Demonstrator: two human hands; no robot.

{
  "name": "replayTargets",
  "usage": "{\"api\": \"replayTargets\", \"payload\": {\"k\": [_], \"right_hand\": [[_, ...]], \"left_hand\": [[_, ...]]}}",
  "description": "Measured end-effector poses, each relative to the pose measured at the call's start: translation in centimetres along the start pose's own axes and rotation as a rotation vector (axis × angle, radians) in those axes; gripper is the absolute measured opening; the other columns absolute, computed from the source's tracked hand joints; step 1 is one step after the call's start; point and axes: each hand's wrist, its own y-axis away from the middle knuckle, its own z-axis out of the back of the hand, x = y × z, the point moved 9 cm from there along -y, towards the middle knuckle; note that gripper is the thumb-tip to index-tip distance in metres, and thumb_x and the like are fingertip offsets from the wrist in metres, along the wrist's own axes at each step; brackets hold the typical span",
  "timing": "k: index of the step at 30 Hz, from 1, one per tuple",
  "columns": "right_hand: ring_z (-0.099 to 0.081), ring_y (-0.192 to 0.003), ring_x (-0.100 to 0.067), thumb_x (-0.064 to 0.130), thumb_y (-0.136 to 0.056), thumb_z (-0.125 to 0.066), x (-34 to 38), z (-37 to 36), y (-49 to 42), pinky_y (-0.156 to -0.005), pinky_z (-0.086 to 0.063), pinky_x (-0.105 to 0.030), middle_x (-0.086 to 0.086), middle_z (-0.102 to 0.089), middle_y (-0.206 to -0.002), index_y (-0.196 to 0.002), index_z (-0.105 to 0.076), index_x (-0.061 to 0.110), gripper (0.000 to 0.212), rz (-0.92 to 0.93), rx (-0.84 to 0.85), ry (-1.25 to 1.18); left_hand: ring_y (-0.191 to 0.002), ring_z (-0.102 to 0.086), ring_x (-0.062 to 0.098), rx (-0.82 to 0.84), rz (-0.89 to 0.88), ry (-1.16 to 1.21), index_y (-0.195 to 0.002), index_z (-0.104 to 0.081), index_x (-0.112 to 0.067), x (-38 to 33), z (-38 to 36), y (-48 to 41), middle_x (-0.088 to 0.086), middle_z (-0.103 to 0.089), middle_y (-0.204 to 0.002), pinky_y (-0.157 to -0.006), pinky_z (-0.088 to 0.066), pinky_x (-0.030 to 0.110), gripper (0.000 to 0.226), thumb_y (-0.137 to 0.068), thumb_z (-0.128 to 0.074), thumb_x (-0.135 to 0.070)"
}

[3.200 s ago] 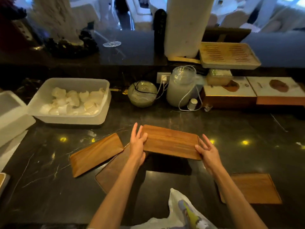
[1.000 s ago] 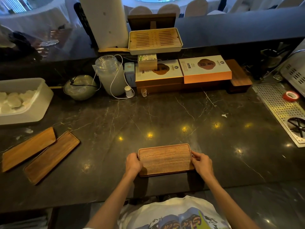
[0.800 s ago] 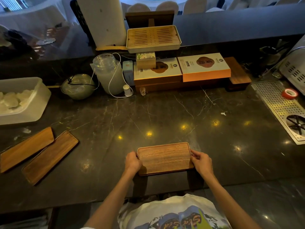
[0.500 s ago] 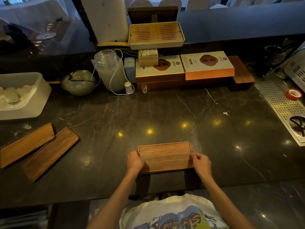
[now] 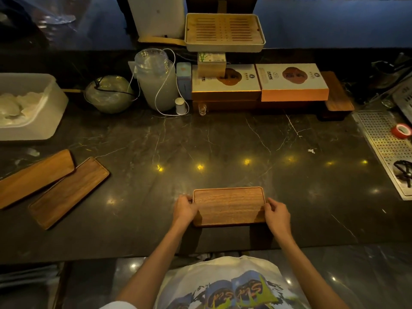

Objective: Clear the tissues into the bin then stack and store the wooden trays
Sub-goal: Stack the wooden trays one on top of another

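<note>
A rectangular wooden tray (image 5: 227, 206) lies flat near the front edge of the dark marble counter (image 5: 223, 143). My left hand (image 5: 184, 208) grips its left end and my right hand (image 5: 276, 214) grips its right end. Whether another tray lies under it I cannot tell. Two longer wooden trays lie at the left, side by side and angled: a lighter one (image 5: 33, 177) and a darker one (image 5: 69, 192). A white plastic bin (image 5: 51, 112) at the far left holds crumpled white tissues (image 5: 15, 105).
Along the back stand a glass bowl (image 5: 109, 94), a plastic jar with a white cable (image 5: 156, 81), boxed goods (image 5: 258, 83), a slatted tea tray (image 5: 224, 32) and a dark wooden board (image 5: 336, 92). A perforated metal drain (image 5: 383, 148) with a red tape roll (image 5: 401, 130) is at the right.
Since 3.2 s ago the tray in both hands has moved right and down onto the counter near the front edge. Over the last second the hands and tray have barely shifted.
</note>
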Motion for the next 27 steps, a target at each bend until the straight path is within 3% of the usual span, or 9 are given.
{"api": "replayTargets", "payload": {"k": [3,6,8,12,16,23,27], "right_hand": [[-0.050,-0.122,-0.019,0.024,-0.098,-0.050,4.1,-1.1,1.4,-0.101,-0.044,-0.034,-0.003,-0.045,-0.138,-0.135,-0.053,0.015,0.038,0.182,-0.051,0.147],[-0.045,-0.129,-0.020,0.022,-0.096,-0.053,9.1,-4.9,2.3,-0.106,-0.037,-0.033,-0.004,-0.048,-0.141,-0.130,-0.058,0.016,0.035,0.339,0.012,0.330],[-0.041,-0.134,-0.022,0.021,-0.096,-0.053,12.5,-8.7,2.9,-0.111,-0.033,-0.036,-0.007,-0.048,-0.143,-0.131,-0.058,0.015,0.036,0.394,0.119,0.392],[-0.051,-0.127,-0.026,0.016,-0.095,-0.054,21.1,-17.9,5.6,-0.107,-0.032,-0.027,-0.013,-0.056,-0.135,-0.125,-0.063,0.008,0.033,0.552,0.351,0.457],[-0.058,-0.118,-0.022,0.016,-0.095,-0.054,29.7,-27.0,9.6,-0.101,-0.038,-0.025,-0.007,-0.065,-0.124,-0.120,-0.067,0.012,0.029,0.710,0.520,0.486],[-0.063,-0.107,-0.013,0.026,-0.095,-0.053,40.9,-41.4,13.2,-0.094,-0.052,-0.034,0.001,-0.068,-0.121,-0.123,-0.065,0.022,0.030,0.742,0.664,0.585],[-0.062,-0.111,-0.017,0.022,-0.095,-0.053,44.1,-49.2,13.3,-0.095,-0.052,-0.034,-0.002,-0.065,-0.126,-0.129,-0.059,0.022,0.035,0.594,0.694,0.604]], "left_hand": [[-0.095,-0.058,0.017,0.047,-0.003,0.025,-0.123,-0.058,-0.010,0.9,1.1,-0.4,0.003,-0.065,-0.105,-0.077,-0.044,0.028,0.031,-0.092,-0.056,-0.015],[-0.113,-0.058,0.022,0.044,0.009,0.042,-0.125,-0.058,-0.014,2.3,4.1,-1.4,0.007,-0.063,-0.122,-0.090,-0.045,0.031,0.032,-0.094,-0.051,-0.013],[-0.117,-0.057,0.024,0.043,0.011,0.057,-0.124,-0.059,-0.015,3.6,6.8,-2.2,0.008,-0.063,-0.124,-0.097,-0.044,0.033,0.031,-0.093,-0.050,-0.014],[-0.095,-0.064,0.026,0.040,0.045,0.172,-0.122,-0.061,-0.007,7.5,13.6,-4.3,0.016,-0.067,-0.114,-0.089,-0.052,0.037,0.032,-0.092,-0.050,-0.009],[-0.111,-0.061,0.032,-0.066,0.096,0.296,-0.117,-0.062,-0.005,12.7,22.8,-7.1,0.019,-0.066,-0.118,-0.099,-0.048,0.040,0.027,-0.092,-0.052,-0.008],[-0.108,-0.061,0.032,-0.405,0.215,0.428,-0.108,-0.067,-0.009,22.7,40.8,-10.6,0.015,-0.068,-0.113,-0.090,-0.046,0.034,0.024,-0.091,-0.051,-0.009],[-0.115,-0.057,0.035,-0.557,0.330,0.421,-0.115,-0.064,-0.005,27.9,48.7,-12.3,0.020,-0.063,-0.122,-0.094,-0.045,0.036,0.031,-0.087,-0.051,-0.005]]}}
